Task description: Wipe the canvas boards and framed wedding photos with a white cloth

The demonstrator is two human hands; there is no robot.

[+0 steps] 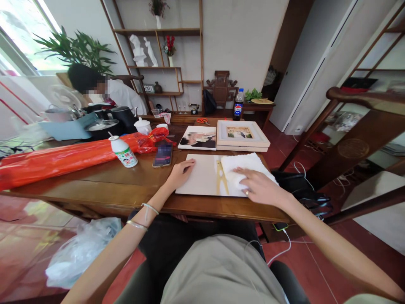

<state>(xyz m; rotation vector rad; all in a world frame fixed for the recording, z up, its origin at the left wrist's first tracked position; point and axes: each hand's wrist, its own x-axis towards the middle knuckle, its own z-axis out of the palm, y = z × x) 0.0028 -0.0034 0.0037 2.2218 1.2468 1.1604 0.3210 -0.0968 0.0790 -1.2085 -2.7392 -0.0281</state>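
A pale flat board (pixel 201 177) with a gold-patterned strip (pixel 220 179) lies at the table's front edge. On its right part rests a white towel (pixel 242 166), bunched toward the near side. My right hand (pixel 257 185) presses on this towel, fingers partly stretched over it and a ring on one finger. At the board's left edge is my left hand (pixel 182 174), its fingers curled in and the thumb side against the board. The undersides of the left fingers are hidden.
Behind the board stand a photo-covered book (pixel 198 138) and a white framed picture box (pixel 242 136). A phone (pixel 163 155), white bottle (pixel 123 152) and red plastic wrap (pixel 63 158) lie leftward. Orange scissors (pixel 202 121) and a cola bottle (pixel 238 104) are farther back. Another person (pixel 126 95) sits far left.
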